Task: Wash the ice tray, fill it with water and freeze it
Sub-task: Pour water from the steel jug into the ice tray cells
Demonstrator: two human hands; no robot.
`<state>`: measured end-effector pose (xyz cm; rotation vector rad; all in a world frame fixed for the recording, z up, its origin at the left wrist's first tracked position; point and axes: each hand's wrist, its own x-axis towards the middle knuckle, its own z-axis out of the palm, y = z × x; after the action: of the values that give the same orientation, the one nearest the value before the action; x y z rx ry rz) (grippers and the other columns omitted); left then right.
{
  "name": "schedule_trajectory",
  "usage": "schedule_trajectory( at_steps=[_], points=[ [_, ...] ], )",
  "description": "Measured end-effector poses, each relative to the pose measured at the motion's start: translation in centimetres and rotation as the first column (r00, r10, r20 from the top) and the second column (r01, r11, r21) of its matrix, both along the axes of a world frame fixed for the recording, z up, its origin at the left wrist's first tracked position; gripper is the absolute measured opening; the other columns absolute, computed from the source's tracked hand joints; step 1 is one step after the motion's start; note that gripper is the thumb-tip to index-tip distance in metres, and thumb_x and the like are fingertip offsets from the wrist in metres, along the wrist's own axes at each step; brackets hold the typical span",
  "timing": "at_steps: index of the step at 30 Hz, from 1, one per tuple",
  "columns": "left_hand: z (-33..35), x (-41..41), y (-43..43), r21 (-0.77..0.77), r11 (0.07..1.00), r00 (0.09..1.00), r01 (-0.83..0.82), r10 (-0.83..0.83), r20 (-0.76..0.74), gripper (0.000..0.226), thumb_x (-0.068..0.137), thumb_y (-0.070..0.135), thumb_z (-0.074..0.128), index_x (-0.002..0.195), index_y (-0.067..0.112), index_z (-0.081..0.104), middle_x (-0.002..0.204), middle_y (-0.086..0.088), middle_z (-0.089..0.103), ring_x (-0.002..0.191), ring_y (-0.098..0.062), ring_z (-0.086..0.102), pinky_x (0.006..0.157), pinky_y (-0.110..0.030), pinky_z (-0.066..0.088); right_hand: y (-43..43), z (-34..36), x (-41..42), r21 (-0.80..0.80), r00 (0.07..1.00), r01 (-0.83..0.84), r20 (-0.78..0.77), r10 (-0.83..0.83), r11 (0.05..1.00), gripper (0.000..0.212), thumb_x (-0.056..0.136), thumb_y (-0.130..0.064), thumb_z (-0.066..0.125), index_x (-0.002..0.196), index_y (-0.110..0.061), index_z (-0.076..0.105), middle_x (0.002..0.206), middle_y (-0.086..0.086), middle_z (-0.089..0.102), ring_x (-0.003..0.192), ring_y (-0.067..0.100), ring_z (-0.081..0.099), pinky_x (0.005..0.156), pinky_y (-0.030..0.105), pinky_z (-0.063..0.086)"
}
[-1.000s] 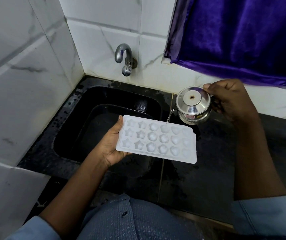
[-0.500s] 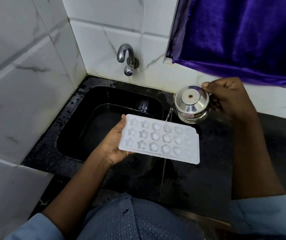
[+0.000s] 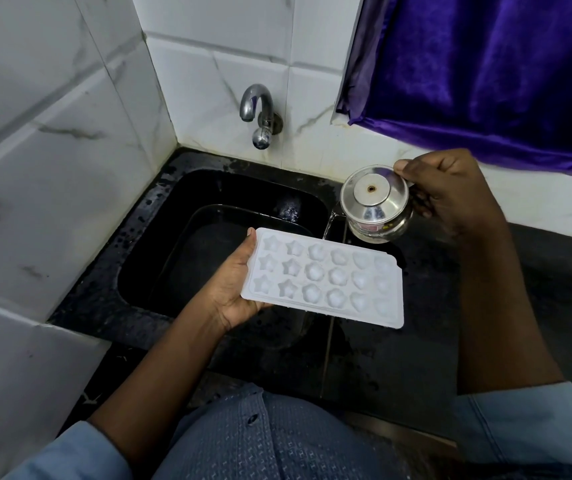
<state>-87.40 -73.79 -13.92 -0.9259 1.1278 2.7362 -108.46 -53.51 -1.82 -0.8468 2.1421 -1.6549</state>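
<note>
Left hand (image 3: 232, 289) gripped the left short edge of the ice tray (image 3: 326, 282): thumb on the rim, palm and fingers underneath. The tray was white plastic, rectangular and held about level. It had three rows of moulds, stars at the left, rounder shapes in the middle and hearts at the right.

Right hand (image 3: 450, 192), at 1 o'clock from the tray, was curled round the handle side of a small steel kettle (image 3: 374, 202), with the thumb on the lid edge. The kettle was shiny and domed, with a flat lid that had a small hole. It was tipped left, and a thin water stream (image 3: 327, 226) fell to the tray's far edge. A red-and-white sticker on the kettle's body was unreadable.

The hands were apart. The tray sat over the right side of a black sink (image 3: 149, 237) and a wet black counter (image 3: 398, 358).

A chrome curved tap (image 3: 258, 112) was at 12 o'clock of the sink. White veined tiles (image 3: 52, 133) were at 9 to 12, and a glossy purple curtain (image 3: 485, 74) at 1 to 2.
</note>
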Motion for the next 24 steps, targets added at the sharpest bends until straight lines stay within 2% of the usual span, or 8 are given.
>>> schedule_trajectory(
  at_steps=[6, 19, 24],
  points=[
    [-0.21, 0.23, -0.06, 0.004, 1.0, 1.0, 0.013, -0.013, -0.014, 0.076, 0.103, 0.071, 0.035, 0.143, 0.012, 0.063, 0.138, -0.016, 0.07, 0.126, -0.036, 0.068, 0.101, -0.055, 0.055, -0.15, 0.32, 0.33, -0.006, 1.0, 0.003, -0.009, -0.003, 1.0, 0.052, 0.103, -0.018, 0.066, 0.051, -0.019, 0.057, 0.047, -0.001, 0.039, 0.044, 0.02, 0.03, 0.044, 0.028, 0.027],
    [-0.33, 0.5, -0.14, 0.022, 1.0, 0.999, 0.013, -0.012, -0.038, 0.076, 0.104, 0.07, 0.035, 0.142, 0.011, 0.062, 0.139, -0.017, 0.069, 0.129, -0.036, 0.066, 0.111, -0.058, 0.048, -0.44, 0.16, 0.87, -0.001, 1.0, 0.001, -0.012, -0.001, 1.0, 0.051, 0.102, -0.02, 0.067, 0.052, -0.017, 0.055, 0.047, -0.002, 0.039, 0.044, 0.022, 0.029, 0.046, 0.03, 0.026],
    [-0.5, 0.55, -0.01, 0.015, 1.0, 0.999, 0.016, -0.015, -0.038, 0.075, 0.104, 0.069, 0.034, 0.143, 0.011, 0.062, 0.139, -0.017, 0.069, 0.129, -0.036, 0.067, 0.111, -0.057, 0.048, -0.56, 0.09, 0.88, -0.007, 1.0, -0.003, -0.022, 0.003, 1.0, 0.047, 0.102, -0.019, 0.067, 0.057, -0.01, 0.056, 0.047, -0.002, 0.04, 0.044, 0.021, 0.03, 0.045, 0.03, 0.027]
  ],
)
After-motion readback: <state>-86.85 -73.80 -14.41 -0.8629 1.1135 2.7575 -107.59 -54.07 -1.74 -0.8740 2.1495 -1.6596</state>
